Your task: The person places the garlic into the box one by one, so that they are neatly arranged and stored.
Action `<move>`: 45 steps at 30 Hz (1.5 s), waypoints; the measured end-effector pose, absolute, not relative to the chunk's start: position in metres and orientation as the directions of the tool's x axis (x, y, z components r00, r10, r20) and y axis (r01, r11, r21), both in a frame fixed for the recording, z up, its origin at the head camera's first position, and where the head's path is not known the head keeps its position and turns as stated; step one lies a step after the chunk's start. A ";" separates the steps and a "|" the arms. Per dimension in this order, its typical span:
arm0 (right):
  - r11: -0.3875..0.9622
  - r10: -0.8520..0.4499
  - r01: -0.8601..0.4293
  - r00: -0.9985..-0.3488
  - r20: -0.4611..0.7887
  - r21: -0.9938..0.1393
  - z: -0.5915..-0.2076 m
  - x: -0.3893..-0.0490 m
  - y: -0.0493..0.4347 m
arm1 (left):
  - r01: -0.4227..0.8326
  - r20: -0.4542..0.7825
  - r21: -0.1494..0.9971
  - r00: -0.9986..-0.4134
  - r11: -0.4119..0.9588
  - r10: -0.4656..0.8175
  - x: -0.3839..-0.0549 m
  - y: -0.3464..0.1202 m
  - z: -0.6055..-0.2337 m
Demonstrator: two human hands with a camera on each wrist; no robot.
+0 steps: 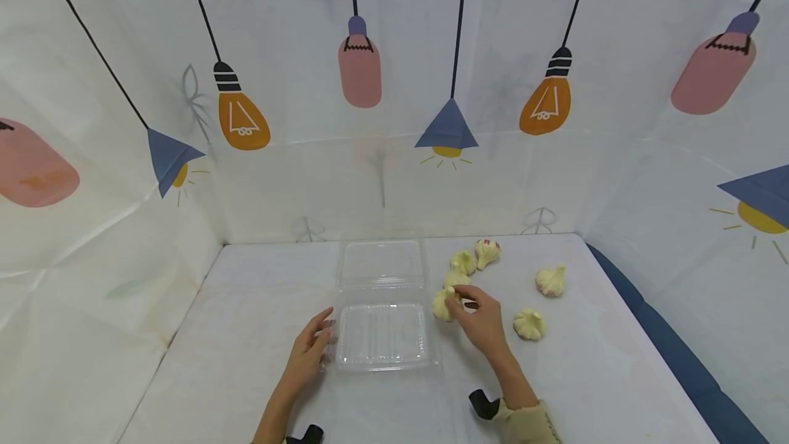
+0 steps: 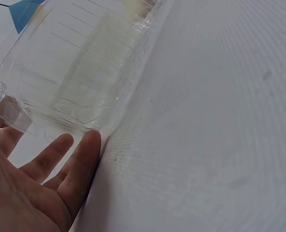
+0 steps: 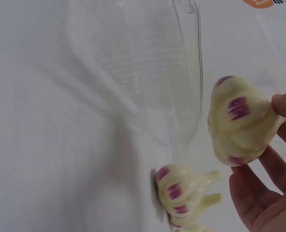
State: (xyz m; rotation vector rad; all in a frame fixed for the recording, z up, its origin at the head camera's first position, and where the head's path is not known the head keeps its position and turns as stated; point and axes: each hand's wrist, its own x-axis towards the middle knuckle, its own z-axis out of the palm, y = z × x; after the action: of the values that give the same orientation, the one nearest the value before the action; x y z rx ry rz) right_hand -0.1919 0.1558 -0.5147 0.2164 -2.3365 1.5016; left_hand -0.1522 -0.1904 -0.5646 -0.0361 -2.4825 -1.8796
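Note:
A clear plastic clamshell box (image 1: 382, 338) lies on the table with its lid folded back toward the wall. At its left side is my left hand (image 1: 308, 351), the fingers loosely extended against the rim; in the left wrist view, fingertips (image 2: 91, 137) meet the box's corner. My right hand (image 1: 481, 321) pinches a garlic bulb (image 1: 442, 305) by its stem, just right of the box. The right wrist view shows that purple-marked bulb (image 3: 240, 123) held above the table between thumb and fingers. Another garlic bulb (image 3: 179, 193) lies below it.
Behind the held bulb, several garlic bulbs (image 1: 464, 262) sit in a row, one with purple marks (image 1: 487, 252) at the back. Two more garlic bulbs lie farther right, one back (image 1: 550, 281) and one nearer (image 1: 529, 325). A lamp-printed white sheet (image 1: 394, 183) surrounds the white table (image 1: 246, 334).

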 end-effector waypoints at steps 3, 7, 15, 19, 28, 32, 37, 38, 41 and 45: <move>0.414 0.053 -0.323 -0.925 0.376 -0.851 -0.512 -0.193 0.150 | 0.043 0.040 0.966 -0.999 0.256 0.016 -0.150 -0.188 -0.555; 0.398 0.039 -0.338 -0.922 0.384 -0.853 -0.510 -0.193 0.141 | 0.054 0.045 0.966 -0.998 0.254 0.041 -0.143 -0.184 -0.536; 0.373 -0.017 -0.391 -0.909 0.416 -0.841 -0.514 -0.195 0.120 | 0.047 0.039 0.965 -0.999 0.257 0.038 -0.140 -0.180 -0.526; 0.362 -0.062 -0.394 -0.914 0.400 -0.845 -0.516 -0.197 0.107 | 0.023 0.018 0.967 -1.000 0.254 0.020 -0.139 -0.180 -0.527; 0.337 -0.107 -0.392 -0.919 0.379 -0.856 -0.522 -0.199 0.083 | 0.019 0.015 0.968 -1.000 0.250 0.018 -0.137 -0.178 -0.525; 0.331 -0.135 -0.389 -0.921 0.365 -0.860 -0.524 -0.200 0.072 | 0.022 0.019 0.968 -1.000 0.252 0.015 -0.137 -0.177 -0.525; 0.339 -0.176 -0.406 -0.913 0.367 -0.849 -0.525 -0.201 0.059 | 0.041 0.036 0.967 -0.999 0.250 0.023 -0.136 -0.177 -0.525; 0.336 -0.184 -0.412 -0.910 0.370 -0.847 -0.525 -0.201 0.057 | 0.042 0.036 0.968 -0.999 0.249 0.025 -0.136 -0.177 -0.526; 0.326 -0.197 -0.419 -0.907 0.373 -0.847 -0.525 -0.202 0.049 | 0.041 0.034 0.970 -0.999 0.241 0.037 -0.137 -0.178 -0.527; 0.327 -0.204 -0.397 -0.916 0.346 -0.857 -0.526 -0.204 0.040 | 0.033 0.024 0.972 -0.999 0.235 0.040 -0.142 -0.183 -0.540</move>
State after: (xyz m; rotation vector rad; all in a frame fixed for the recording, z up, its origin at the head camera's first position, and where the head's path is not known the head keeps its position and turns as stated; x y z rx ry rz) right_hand -0.2037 0.0400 -0.5264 0.5524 -2.4112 1.6355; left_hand -0.1418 -0.1831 -0.5404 -0.0735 -2.4731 -1.9460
